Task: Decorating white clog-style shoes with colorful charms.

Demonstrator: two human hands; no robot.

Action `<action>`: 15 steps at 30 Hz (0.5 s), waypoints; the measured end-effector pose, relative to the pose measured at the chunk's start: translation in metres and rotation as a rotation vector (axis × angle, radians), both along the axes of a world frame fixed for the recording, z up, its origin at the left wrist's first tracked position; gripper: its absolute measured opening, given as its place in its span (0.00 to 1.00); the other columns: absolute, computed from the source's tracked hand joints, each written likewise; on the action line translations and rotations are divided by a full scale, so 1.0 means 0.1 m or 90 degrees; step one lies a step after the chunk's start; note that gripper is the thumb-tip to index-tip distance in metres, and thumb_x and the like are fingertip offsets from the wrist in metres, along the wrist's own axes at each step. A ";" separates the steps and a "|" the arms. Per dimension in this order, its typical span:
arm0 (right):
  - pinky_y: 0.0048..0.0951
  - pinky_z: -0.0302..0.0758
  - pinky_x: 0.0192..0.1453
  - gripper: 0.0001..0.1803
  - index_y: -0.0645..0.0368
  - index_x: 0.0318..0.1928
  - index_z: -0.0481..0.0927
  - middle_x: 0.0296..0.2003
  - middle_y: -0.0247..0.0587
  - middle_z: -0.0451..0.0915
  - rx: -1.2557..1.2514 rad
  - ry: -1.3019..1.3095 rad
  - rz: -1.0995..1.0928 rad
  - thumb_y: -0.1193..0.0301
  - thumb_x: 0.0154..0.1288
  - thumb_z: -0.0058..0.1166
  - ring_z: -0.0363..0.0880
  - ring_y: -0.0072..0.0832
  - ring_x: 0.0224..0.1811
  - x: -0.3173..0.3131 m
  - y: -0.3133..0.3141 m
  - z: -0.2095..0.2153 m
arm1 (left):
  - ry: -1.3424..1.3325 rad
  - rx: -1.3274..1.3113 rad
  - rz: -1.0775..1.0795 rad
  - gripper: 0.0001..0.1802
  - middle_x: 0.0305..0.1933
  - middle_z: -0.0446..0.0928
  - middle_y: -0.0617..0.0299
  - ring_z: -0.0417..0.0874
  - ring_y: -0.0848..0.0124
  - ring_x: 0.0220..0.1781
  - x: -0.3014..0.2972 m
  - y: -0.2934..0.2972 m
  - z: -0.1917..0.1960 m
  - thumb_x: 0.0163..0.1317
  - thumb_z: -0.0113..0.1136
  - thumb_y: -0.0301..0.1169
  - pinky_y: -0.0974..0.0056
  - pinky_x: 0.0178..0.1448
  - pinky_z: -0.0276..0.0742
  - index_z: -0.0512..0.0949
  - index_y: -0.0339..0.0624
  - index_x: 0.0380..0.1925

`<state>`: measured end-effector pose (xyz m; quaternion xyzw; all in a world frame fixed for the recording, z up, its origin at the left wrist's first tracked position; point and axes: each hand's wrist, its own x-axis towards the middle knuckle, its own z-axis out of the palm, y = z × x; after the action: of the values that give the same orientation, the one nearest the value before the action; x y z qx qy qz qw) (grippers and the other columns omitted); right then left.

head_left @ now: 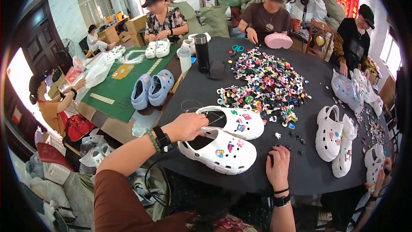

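A pair of white clogs lies side by side in front of me on the black table. The near clog [223,154] and the far clog [244,124] both carry colourful shoe charms on their toes. My left hand [189,126] grips the pair by the rims of their openings, at the heel end. A thin clear loop rises beside it. My right hand [278,167] lies on the table to the right of the clogs, its fingers bent forward and the thumb apart. Its fingertips reach small black charms [298,137]. A white charm [277,135] lies just beyond them.
A wide heap of mixed charms [268,81] covers the table's middle. A black bottle [201,53] stands behind the clogs. Blue clogs [161,88] sit on the green mat [103,90] at left. Decorated white clogs [328,135] stand at right. Several people work around the tables.
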<state>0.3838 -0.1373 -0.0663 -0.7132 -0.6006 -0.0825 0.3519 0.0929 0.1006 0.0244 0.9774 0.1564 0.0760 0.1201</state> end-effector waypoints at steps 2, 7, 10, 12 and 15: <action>0.46 0.68 0.64 0.12 0.62 0.40 0.77 0.49 0.48 0.76 -0.015 0.001 0.010 0.81 0.54 0.59 0.70 0.51 0.59 0.05 0.00 -0.01 | -0.043 0.028 0.056 0.13 0.35 0.76 0.56 0.79 0.53 0.42 0.01 -0.11 -0.01 0.54 0.66 0.35 0.52 0.44 0.73 0.75 0.42 0.34; 0.44 0.69 0.64 0.19 0.61 0.47 0.76 0.55 0.50 0.74 -0.015 0.110 0.173 0.79 0.53 0.63 0.71 0.49 0.59 -0.12 0.16 0.61 | -0.094 -0.014 0.110 0.12 0.32 0.76 0.56 0.80 0.54 0.39 -0.03 -0.39 0.02 0.53 0.67 0.36 0.54 0.42 0.75 0.78 0.42 0.32; 0.40 0.76 0.57 0.23 0.59 0.54 0.75 0.58 0.51 0.71 -0.003 0.093 0.386 0.76 0.56 0.63 0.77 0.47 0.52 -0.43 0.40 1.18 | -0.129 0.006 0.137 0.11 0.32 0.77 0.57 0.80 0.54 0.38 -0.11 -0.44 -0.04 0.53 0.68 0.35 0.54 0.41 0.75 0.79 0.43 0.32; 0.40 0.77 0.54 0.24 0.57 0.55 0.75 0.58 0.52 0.71 -0.080 0.048 0.456 0.72 0.58 0.63 0.79 0.47 0.49 -0.56 0.59 1.42 | -0.144 0.015 0.157 0.10 0.32 0.77 0.57 0.81 0.55 0.38 -0.12 -0.44 -0.08 0.52 0.69 0.34 0.54 0.40 0.76 0.79 0.43 0.32; 0.41 0.79 0.49 0.26 0.53 0.58 0.75 0.58 0.52 0.72 -0.178 -0.075 0.534 0.62 0.60 0.64 0.81 0.46 0.45 -0.60 0.83 1.47 | -0.173 -0.007 0.162 0.10 0.33 0.77 0.57 0.81 0.56 0.37 -0.03 -0.49 -0.05 0.52 0.69 0.34 0.55 0.40 0.76 0.80 0.43 0.33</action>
<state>0.3235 -0.0538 0.0803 -0.4427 -0.8624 0.1085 0.2201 0.0897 0.0516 0.0193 0.9297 0.2616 0.2214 0.1351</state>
